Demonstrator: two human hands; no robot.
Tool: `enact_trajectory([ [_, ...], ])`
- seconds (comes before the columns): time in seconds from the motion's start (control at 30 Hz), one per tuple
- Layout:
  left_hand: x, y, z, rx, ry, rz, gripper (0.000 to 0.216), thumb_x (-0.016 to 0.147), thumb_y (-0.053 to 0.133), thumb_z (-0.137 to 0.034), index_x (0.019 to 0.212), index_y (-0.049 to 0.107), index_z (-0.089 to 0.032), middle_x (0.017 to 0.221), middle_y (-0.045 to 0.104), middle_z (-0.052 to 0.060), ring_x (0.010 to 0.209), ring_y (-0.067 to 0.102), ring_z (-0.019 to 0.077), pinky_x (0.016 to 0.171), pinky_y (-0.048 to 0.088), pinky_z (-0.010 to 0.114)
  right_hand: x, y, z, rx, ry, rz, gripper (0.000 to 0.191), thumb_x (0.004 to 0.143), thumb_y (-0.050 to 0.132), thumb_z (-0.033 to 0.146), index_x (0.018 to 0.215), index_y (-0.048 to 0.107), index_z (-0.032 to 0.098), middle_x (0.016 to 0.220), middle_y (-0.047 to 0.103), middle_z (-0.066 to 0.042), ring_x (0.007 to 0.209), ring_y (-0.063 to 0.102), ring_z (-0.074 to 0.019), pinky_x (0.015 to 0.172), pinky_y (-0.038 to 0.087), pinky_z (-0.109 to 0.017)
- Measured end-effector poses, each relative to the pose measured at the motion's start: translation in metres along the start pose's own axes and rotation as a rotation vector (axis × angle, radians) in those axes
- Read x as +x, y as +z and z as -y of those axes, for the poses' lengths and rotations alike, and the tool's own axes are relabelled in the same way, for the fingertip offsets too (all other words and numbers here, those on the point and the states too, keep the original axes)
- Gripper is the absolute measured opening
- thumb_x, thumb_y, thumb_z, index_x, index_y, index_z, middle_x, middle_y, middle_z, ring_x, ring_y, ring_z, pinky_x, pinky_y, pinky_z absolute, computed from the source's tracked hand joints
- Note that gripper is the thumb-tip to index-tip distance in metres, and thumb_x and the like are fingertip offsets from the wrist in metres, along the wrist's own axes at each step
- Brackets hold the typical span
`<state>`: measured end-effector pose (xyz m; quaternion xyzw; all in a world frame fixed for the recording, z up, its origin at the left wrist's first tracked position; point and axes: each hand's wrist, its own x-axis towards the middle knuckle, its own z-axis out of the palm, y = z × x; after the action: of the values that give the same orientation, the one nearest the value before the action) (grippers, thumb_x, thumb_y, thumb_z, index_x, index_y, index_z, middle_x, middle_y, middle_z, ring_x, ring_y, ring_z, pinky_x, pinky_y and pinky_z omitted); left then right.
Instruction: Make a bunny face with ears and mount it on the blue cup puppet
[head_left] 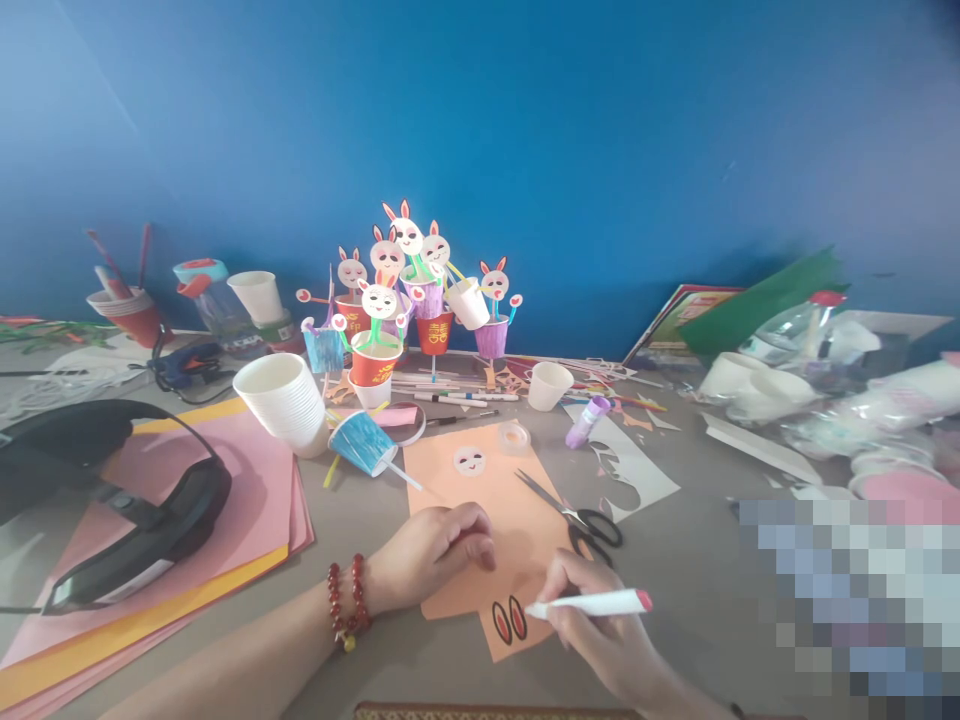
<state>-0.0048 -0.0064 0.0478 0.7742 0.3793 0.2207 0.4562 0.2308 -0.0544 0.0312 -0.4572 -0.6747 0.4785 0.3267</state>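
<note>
My right hand [600, 640] grips a white marker with a red cap [592, 604], its tip next to two red ovals outlined in black [509, 620] drawn on an orange paper sheet [495, 500]. My left hand [435, 552], with a red bead bracelet at the wrist, rests curled on the sheet's left edge and holds it down. A small round drawn face [469, 460] lies on the sheet further back. Black-handled scissors [581, 518] lie at the sheet's right edge, just beyond my right hand.
Paper-cup bunny figures [409, 300] stand at the back by the blue wall. A stack of white cups [289, 402], a blue-coloured cup [364, 443], pink and yellow paper [225, 520], a black headset [112, 500], a glue stick [586, 421], tape roll [514, 436] and pens surround it.
</note>
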Motion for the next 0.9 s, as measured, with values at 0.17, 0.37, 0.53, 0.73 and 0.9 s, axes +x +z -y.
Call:
enact_trajectory([
  [0.17, 0.001, 0.001, 0.001, 0.008, -0.012, -0.006, 0.018, 0.098, 0.045, -0.028, 0.089, 0.06, -0.022, 0.087, 0.075, -0.002, 0.077, 0.066, 0.0137, 0.067, 0.044, 0.02, -0.001, 0.0, 0.004, 0.011, 0.022, -0.008, 0.012, 0.081, 0.053, 0.023, 0.071, 0.045, 0.023, 0.055, 0.045, 0.007, 0.048, 0.04, -0.0119, 0.047, 0.03, -0.023],
  [0.37, 0.001, 0.001, 0.002, -0.027, 0.005, -0.006, 0.017, 0.098, 0.044, -0.027, 0.091, 0.059, -0.022, 0.088, 0.076, -0.001, 0.081, 0.068, 0.014, 0.071, 0.046, 0.02, 0.001, 0.008, 0.018, -0.084, 0.028, 0.042, 0.016, 0.075, 0.053, 0.018, 0.063, 0.043, 0.022, 0.056, 0.047, 0.005, 0.052, 0.041, -0.0119, 0.049, 0.031, -0.023],
  [0.53, 0.001, 0.001, 0.001, -0.027, 0.011, 0.003, 0.017, 0.098, 0.043, -0.027, 0.091, 0.058, -0.022, 0.089, 0.076, 0.0, 0.081, 0.068, 0.0146, 0.071, 0.046, 0.021, 0.001, 0.015, 0.016, -0.046, 0.009, 0.049, 0.014, 0.072, 0.05, 0.016, 0.062, 0.043, 0.022, 0.058, 0.049, 0.004, 0.053, 0.043, -0.0124, 0.051, 0.033, -0.023],
  [0.73, 0.001, 0.001, -0.001, -0.014, 0.013, 0.002, 0.018, 0.098, 0.043, -0.029, 0.09, 0.057, -0.022, 0.089, 0.076, 0.001, 0.08, 0.068, 0.0152, 0.071, 0.046, 0.022, 0.002, 0.015, 0.018, -0.07, 0.005, 0.072, 0.014, 0.072, 0.049, 0.017, 0.062, 0.041, 0.023, 0.058, 0.047, 0.004, 0.053, 0.042, -0.0126, 0.051, 0.033, -0.023],
  [0.9, 0.001, 0.0, -0.001, -0.015, 0.014, 0.011, 0.02, 0.099, 0.041, -0.032, 0.091, 0.057, -0.022, 0.09, 0.076, 0.001, 0.081, 0.068, 0.0154, 0.071, 0.047, 0.022, 0.003, 0.016, 0.019, -0.119, -0.013, 0.063, 0.017, 0.072, 0.051, 0.016, 0.062, 0.04, 0.023, 0.058, 0.047, 0.004, 0.053, 0.041, -0.0124, 0.05, 0.031, -0.023],
])
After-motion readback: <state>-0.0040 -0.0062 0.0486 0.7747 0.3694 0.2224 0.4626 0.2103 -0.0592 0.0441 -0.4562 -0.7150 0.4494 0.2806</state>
